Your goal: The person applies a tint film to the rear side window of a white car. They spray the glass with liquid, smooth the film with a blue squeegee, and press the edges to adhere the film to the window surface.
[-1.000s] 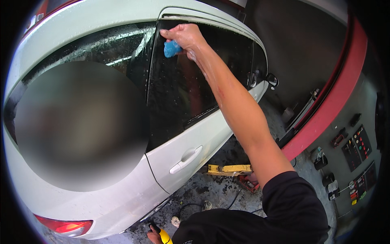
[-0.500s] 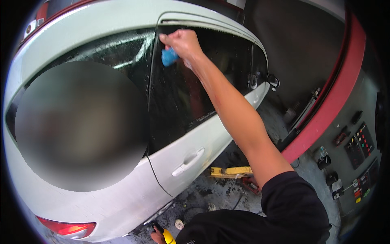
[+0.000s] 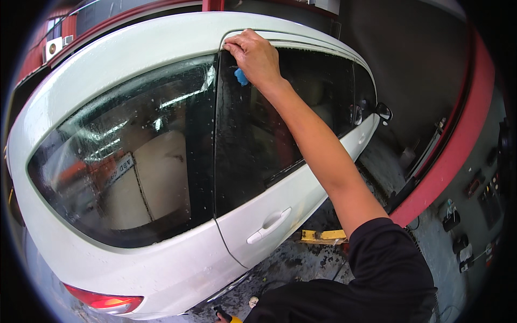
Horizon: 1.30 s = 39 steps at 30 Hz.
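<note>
My right hand (image 3: 255, 56) is raised to the top of the white car's (image 3: 177, 258) rear door frame, its fingers closed in a pinch against the edge. A small blue lump (image 3: 241, 77) pokes out below the palm, in front of the dark door window (image 3: 247, 134); whether it is cloth or clay I cannot make out. At the bottom edge a bit of my left hand (image 3: 221, 320) shows, closed around a yellow spray bottle (image 3: 236, 320) with a black head. Most of that hand and bottle is cut off. Wet drops dot the glass and roof.
A yellow metal lift arm (image 3: 323, 236) sits low beside the car. To the right rises a red post (image 3: 447, 177), with tools and bottles hung on the grey wall (image 3: 479, 161) past it. The side mirror (image 3: 383, 111) sticks out at the far end.
The view has shifted, so the car sits lower and further right. My right hand has moved up to the door frame's top edge. Less of the spray bottle shows.
</note>
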Each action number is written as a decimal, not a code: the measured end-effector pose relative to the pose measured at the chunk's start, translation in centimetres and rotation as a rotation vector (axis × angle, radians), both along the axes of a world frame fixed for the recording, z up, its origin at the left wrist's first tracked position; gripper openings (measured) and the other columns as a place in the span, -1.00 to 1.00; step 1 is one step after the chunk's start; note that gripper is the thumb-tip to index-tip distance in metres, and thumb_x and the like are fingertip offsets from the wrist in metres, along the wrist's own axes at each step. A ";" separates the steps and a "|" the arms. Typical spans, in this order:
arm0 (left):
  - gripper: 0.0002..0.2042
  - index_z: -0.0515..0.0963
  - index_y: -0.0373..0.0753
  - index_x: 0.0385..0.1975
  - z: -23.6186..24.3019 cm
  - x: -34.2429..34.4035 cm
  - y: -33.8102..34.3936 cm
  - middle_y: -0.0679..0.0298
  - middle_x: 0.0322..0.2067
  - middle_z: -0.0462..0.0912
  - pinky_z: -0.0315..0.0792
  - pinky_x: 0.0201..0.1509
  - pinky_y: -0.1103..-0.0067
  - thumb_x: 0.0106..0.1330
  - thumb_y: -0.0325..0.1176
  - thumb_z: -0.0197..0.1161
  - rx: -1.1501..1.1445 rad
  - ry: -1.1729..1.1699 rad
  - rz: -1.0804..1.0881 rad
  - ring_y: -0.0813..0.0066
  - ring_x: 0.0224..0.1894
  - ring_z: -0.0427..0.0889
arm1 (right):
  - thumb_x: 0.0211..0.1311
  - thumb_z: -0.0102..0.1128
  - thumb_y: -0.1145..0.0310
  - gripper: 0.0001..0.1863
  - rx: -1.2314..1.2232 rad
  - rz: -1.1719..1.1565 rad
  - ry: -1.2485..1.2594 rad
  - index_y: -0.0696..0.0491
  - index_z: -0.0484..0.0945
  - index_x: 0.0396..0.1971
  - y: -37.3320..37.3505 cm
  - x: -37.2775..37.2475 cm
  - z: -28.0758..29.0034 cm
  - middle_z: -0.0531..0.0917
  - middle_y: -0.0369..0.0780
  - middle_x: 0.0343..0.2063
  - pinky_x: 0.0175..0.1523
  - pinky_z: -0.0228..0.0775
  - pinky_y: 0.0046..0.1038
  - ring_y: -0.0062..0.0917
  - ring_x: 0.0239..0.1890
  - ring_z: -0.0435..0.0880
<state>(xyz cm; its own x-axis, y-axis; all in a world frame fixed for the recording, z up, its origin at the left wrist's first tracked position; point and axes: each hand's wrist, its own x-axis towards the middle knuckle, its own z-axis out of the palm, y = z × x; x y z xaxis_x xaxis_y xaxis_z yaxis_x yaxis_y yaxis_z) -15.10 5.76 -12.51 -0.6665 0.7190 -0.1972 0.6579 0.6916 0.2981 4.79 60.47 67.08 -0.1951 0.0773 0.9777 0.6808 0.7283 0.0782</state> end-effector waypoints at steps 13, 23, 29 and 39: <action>-0.45 0.44 -0.43 0.31 4.7 2.3 1.0 -0.13 -0.31 0.76 0.57 -0.27 0.15 0.60 -0.06 -0.12 -0.111 -0.233 0.159 -0.04 -0.25 0.77 | 0.30 0.31 0.39 -0.90 0.148 -0.163 -0.142 0.08 0.71 -0.26 0.8 -1.2 0.8 0.68 -0.19 -0.31 -0.19 0.56 -0.23 -0.18 -0.29 0.71; -0.44 0.43 -0.45 0.31 3.5 1.7 3.0 -0.12 -0.30 0.76 0.58 -0.24 0.16 0.61 -0.06 -0.14 -0.174 -0.416 0.242 -0.02 -0.22 0.77 | 0.27 0.26 0.42 -0.94 0.240 -0.084 -0.334 0.02 0.67 -0.29 -0.1 -0.7 2.2 0.67 -0.21 -0.31 -0.23 0.60 -0.24 -0.24 -0.30 0.73; -0.40 0.08 -0.09 0.57 -5.5 1.1 0.7 -0.10 -0.13 0.74 0.60 -0.21 0.14 0.60 -0.03 -0.12 -0.213 -0.245 -0.149 -0.03 -0.19 0.75 | 0.27 0.22 0.45 -0.98 0.218 -0.268 -0.358 0.04 0.61 -0.32 1.5 1.7 2.3 0.66 -0.17 -0.31 -0.23 0.61 -0.19 -0.15 -0.33 0.72; -0.34 -0.09 0.12 0.61 -3.0 1.2 3.7 -0.17 -0.13 0.70 0.57 -0.25 0.14 0.54 -0.14 -0.06 -0.162 -0.034 -0.169 0.01 -0.25 0.72 | 0.32 0.37 0.36 -0.83 0.072 0.007 -0.245 0.01 0.76 -0.12 0.2 0.9 1.2 0.67 -0.22 -0.32 -0.23 0.54 -0.37 -0.32 -0.33 0.72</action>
